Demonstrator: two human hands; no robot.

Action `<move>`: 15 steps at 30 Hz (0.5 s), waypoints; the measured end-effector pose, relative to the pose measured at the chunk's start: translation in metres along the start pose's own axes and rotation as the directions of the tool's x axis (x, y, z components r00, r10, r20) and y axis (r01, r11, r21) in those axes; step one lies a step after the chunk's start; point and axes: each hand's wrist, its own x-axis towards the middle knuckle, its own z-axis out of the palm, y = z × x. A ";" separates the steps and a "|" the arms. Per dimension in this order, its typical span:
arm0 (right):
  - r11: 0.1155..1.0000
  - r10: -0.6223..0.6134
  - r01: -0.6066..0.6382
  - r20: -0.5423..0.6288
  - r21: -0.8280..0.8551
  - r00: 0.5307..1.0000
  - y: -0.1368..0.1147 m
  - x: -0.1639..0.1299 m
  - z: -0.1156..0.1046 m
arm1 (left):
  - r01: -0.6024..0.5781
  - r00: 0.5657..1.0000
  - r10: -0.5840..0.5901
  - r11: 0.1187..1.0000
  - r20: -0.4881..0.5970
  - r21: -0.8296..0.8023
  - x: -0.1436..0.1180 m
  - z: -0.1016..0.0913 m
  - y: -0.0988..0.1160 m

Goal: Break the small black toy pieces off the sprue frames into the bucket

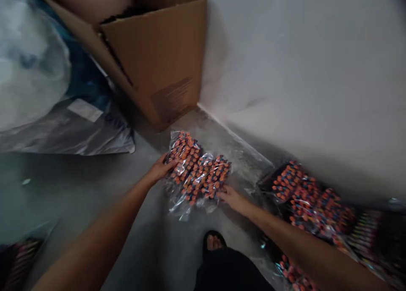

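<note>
A clear plastic packet of small orange-capped items point(198, 172) lies on the grey floor near a white wall. My left hand point(160, 169) grips its left edge. My right hand point(233, 199) holds its lower right corner. Both arms reach forward and down from the bottom of the view. More packets of the same orange-capped items point(304, 193) are piled along the wall to the right of my right arm.
An open cardboard box point(158, 58) stands in the corner behind the packet. A large plastic-wrapped bundle point(47, 92) lies at the left. My sandalled foot point(214, 242) and dark trouser leg are just below the packet. Another packet point(19, 257) sits at the bottom left.
</note>
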 end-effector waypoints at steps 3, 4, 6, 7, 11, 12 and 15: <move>0.947 0.215 -0.138 -0.257 0.290 0.942 -0.015 0.005 -0.063 | -0.073 0.992 0.073 0.997 0.100 0.000 0.052 0.069 0.043; 0.911 0.273 -0.130 -0.335 0.392 0.902 -0.019 0.004 -0.081 | -0.087 0.987 0.086 0.996 0.136 0.005 0.066 0.092 0.056; 0.832 0.346 -0.046 -0.453 0.552 0.821 -0.022 0.001 -0.107 | -0.131 0.973 0.126 0.991 0.195 0.014 0.087 0.133 0.079; 0.801 0.365 0.011 -0.503 0.598 0.784 -0.022 -0.002 -0.115 | -0.156 0.964 0.147 0.988 0.221 0.022 0.095 0.152 0.088; 0.751 0.392 0.175 -0.643 0.637 0.659 -0.008 -0.016 -0.121 | -0.177 0.945 0.152 0.982 0.289 0.059 0.120 0.211 0.111; 0.741 0.402 0.199 -0.661 0.641 0.634 -0.002 -0.020 -0.118 | -0.171 0.941 0.142 0.983 0.309 0.068 0.125 0.220 0.113; 0.749 0.408 0.226 -0.703 0.622 0.582 0.018 -0.028 -0.110 | -0.181 0.909 0.138 0.981 0.392 0.074 0.142 0.233 0.112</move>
